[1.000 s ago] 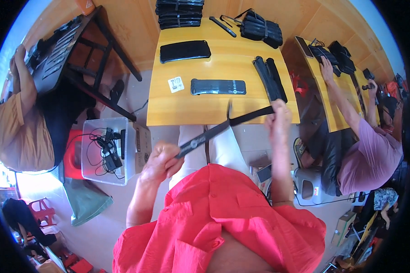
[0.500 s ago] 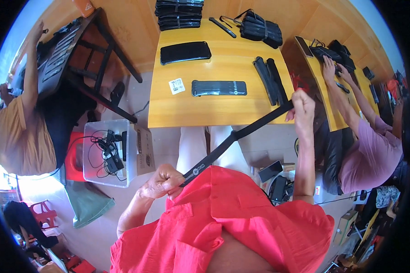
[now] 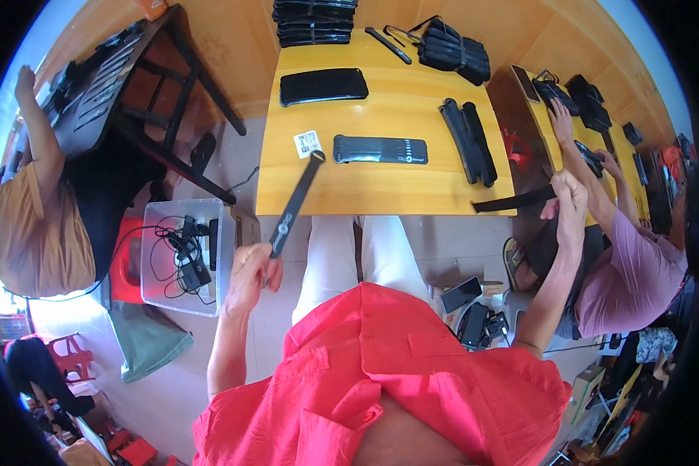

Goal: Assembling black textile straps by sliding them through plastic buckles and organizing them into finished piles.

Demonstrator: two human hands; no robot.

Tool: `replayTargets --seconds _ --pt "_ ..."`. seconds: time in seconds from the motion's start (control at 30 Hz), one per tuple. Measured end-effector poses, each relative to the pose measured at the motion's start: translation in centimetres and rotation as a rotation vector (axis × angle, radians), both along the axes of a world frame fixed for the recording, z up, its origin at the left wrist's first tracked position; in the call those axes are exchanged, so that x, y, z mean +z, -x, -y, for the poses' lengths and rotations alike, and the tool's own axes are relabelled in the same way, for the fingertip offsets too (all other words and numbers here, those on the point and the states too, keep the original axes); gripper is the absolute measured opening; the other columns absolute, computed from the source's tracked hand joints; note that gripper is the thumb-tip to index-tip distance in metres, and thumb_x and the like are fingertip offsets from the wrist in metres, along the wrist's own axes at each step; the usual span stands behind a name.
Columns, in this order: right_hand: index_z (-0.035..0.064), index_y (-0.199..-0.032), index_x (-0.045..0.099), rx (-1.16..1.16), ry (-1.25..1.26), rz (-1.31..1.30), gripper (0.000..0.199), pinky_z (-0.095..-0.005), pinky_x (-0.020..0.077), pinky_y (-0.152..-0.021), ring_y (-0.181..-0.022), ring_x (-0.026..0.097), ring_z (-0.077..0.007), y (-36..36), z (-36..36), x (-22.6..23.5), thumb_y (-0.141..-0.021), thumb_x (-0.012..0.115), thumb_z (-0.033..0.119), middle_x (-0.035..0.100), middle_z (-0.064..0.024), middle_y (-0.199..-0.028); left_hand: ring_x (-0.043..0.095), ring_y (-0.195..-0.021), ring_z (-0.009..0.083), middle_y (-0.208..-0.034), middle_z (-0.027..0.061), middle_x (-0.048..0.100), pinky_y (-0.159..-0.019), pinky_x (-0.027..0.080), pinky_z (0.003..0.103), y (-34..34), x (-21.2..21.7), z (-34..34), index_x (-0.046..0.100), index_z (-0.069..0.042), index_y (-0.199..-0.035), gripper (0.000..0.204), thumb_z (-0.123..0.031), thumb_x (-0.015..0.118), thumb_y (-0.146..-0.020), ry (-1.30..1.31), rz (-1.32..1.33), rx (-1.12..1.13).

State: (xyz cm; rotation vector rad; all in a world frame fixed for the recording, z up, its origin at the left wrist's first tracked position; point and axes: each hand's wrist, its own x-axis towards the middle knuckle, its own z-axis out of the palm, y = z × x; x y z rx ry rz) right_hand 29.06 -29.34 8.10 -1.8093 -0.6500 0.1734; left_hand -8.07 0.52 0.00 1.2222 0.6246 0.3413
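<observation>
My left hand (image 3: 247,276) is closed round one end of a black strap (image 3: 293,208). The strap rises toward the table's front edge, with pale printing near my fingers and a small loop at its far tip. Held out to the right, my right hand (image 3: 570,200) grips another black strap (image 3: 512,203), whose free end points left past the table's front right corner. On the table lie a flat black bundle of straps (image 3: 380,150) with pale markings, a white label (image 3: 307,144) and two long black strips (image 3: 469,144).
The yellow table (image 3: 318,198) also holds a black pouch-like piece (image 3: 324,86), banded black stacks (image 3: 314,23) and a black bundle (image 3: 453,51). A clear bin (image 3: 224,272) of cables stands left. People work at a dark table (image 3: 93,128) left and a yellow table (image 3: 579,147) right.
A taut black line stretched between my hands has parted into two separate straps. My left hand moved left and up; my right hand moved right and slightly down.
</observation>
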Motion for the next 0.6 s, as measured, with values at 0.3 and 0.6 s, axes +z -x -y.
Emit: replayTargets --seconds 0.3,0.6 --pt "0.0006 -0.082 0.062 0.089 0.245 0.024 0.007 -0.018 0.038 -0.042 -0.049 0.05 -0.0042 3.8 -1.3 0.5 -0.085 0.058 0.005 0.056 -0.001 -0.063 0.052 -0.046 0.0114 -0.056 0.0034 0.056 -0.043 0.041 0.023 -5.1 -12.0 -2.0 0.057 -0.005 -0.073 0.042 -0.038 0.041 -0.093 0.123 -0.275 0.269" --pt "-0.0045 -0.084 0.061 0.292 0.059 -0.015 0.006 -0.0212 0.0482 -0.054 -0.058 0.057 -0.0103 3.8 -0.5 -0.4 -0.081 0.056 -0.002 0.057 -0.0062 -0.074 0.055 -0.052 0.0107 -0.061 0.0044 0.058 -0.05 0.044 0.022 -4.6 -9.3 -1.3 0.063 0.0 -0.088 0.04 -0.033 0.04 -0.093 -0.054 -0.42 0.398"
